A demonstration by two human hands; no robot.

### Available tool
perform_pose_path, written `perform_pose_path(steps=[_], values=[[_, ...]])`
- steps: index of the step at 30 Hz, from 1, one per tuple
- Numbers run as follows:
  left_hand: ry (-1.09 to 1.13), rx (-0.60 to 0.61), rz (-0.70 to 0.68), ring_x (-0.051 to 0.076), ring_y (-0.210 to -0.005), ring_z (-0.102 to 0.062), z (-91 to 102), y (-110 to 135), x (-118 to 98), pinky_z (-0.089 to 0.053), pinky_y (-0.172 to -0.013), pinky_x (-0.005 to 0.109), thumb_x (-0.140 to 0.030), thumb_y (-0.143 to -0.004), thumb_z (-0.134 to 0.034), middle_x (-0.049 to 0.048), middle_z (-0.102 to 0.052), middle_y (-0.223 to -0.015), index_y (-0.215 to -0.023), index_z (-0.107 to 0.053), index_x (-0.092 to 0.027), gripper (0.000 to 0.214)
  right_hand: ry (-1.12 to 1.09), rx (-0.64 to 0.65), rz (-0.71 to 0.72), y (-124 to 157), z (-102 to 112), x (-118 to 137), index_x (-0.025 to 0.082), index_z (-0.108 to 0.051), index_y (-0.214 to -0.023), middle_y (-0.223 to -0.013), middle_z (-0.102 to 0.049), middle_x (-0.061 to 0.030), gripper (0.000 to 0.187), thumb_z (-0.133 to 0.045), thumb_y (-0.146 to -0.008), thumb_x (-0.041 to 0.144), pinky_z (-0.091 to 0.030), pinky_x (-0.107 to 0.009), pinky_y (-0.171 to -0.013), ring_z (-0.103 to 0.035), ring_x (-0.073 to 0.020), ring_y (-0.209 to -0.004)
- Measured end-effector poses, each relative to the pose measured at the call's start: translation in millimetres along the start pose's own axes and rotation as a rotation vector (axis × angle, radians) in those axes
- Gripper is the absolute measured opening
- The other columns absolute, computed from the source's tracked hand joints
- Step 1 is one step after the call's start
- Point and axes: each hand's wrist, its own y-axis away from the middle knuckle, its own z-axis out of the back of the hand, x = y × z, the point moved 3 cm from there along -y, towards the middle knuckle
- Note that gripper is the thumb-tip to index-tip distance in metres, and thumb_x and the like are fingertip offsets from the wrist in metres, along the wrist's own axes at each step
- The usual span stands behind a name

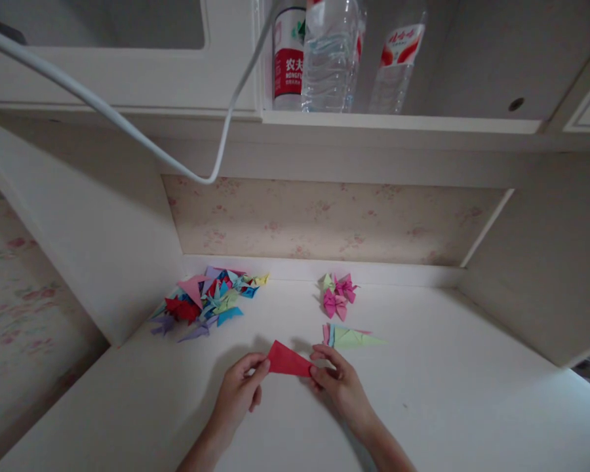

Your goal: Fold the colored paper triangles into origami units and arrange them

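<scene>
Paper (289,361), red, folded, six o'clock in view, your left hand (243,381) and right hand (341,385) pinching opposite ends, colourful paper pile (210,303) at its ten o'clock, pink-green bunch (331,303) at its one.

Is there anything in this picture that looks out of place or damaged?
Yes: a white cord droops in front of the cupboard, looking untidy against its straight edges. The folded red paper shows no obvious damage.
</scene>
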Motion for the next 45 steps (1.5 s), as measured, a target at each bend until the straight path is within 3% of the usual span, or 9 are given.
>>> perform_pose_path(steps=[7, 13, 20, 30, 39, 45], values=[[0.126, 0.015, 0.016, 0.002, -0.037, -0.044, -3.5, 4.4, -4.5, -0.026, -0.032, 0.015, -0.049, -0.073, -0.066, 0.0003, -0.062, -0.078, -0.088, -0.06, -0.014, 0.039, -0.166, -0.076, -0.034, -1.4, 2.5, -0.6, 0.019, -0.058, -0.098, -0.078, -0.065, -0.0018, 0.038, -0.076, -0.071, 0.038, -0.048, -0.027, -0.065, -0.061, -0.0145, -0.068], [0.261, 0.005, 0.042, 0.004, -0.04, -0.043, -3.5, 7.6, -6.3, -0.027, -0.034, 0.015, -0.048, -0.075, -0.066, -0.0045, -0.053, -0.056, -0.083, -0.06, -0.014, 0.036, -0.191, -0.095, -0.004, -3.8, 1.9, -5.9, 0.017, -0.06, -0.084, -0.069, -0.064, -0.0006, 0.03, -0.077, -0.07, 0.038, -0.046, -0.024, -0.063, -0.058, -0.0119, -0.063], [0.377, -0.039, 0.058, 0.001, -0.037, -0.04, -6.0, 4.0, -0.8, -0.021, -0.033, 0.015, -0.045, -0.071, -0.071, -0.0042, -0.058, -0.072, -0.085, -0.058, -0.017, 0.034, -0.178, -0.116, 0.002, -2.1, 2.7, -2.7, 0.017, -0.061, -0.086, -0.068, -0.065, -0.001, 0.033, -0.079, -0.068, 0.037, -0.046, -0.025, -0.064, -0.057, -0.0124, -0.063], [0.227, -0.064, 0.032, 0.003, -0.041, -0.041, -5.0, 8.0, -1.5, -0.021, -0.035, 0.015, -0.048, -0.074, -0.067, -0.0027, -0.057, -0.065, -0.089, -0.064, -0.013, 0.038, -0.151, -0.112, 0.018, -4.0, 7.3, -6.6, 0.018, -0.061, -0.09, -0.069, -0.065, -0.0007, 0.03, -0.076, -0.072, 0.037, -0.046, -0.025, -0.064, -0.058, -0.0126, -0.064], [0.301, -0.039, 0.051, 0.002, -0.041, -0.044, -8.0, 6.0, 0.3, -0.023, -0.035, 0.016, -0.047, -0.074, -0.066, 0.0038, -0.065, -0.084, -0.085, -0.064, -0.014, 0.036, -0.158, -0.127, 0.047, -7.3, 12.9, -9.5, 0.018, -0.063, -0.089, -0.068, -0.065, -0.0002, 0.029, -0.076, -0.071, 0.037, -0.045, -0.025, -0.062, -0.057, -0.013, -0.062], [0.339, -0.056, 0.056, 0.003, -0.04, -0.046, -8.2, 7.0, -4.7, -0.027, -0.035, 0.017, -0.049, -0.072, -0.067, 0.0028, -0.065, -0.083, -0.083, -0.063, -0.015, 0.036, -0.13, -0.159, 0.063, -8.9, 18.7, -10.0, 0.018, -0.063, -0.089, -0.067, -0.064, -0.0006, 0.029, -0.076, -0.071, 0.037, -0.045, -0.026, -0.061, -0.057, -0.0136, -0.061]])
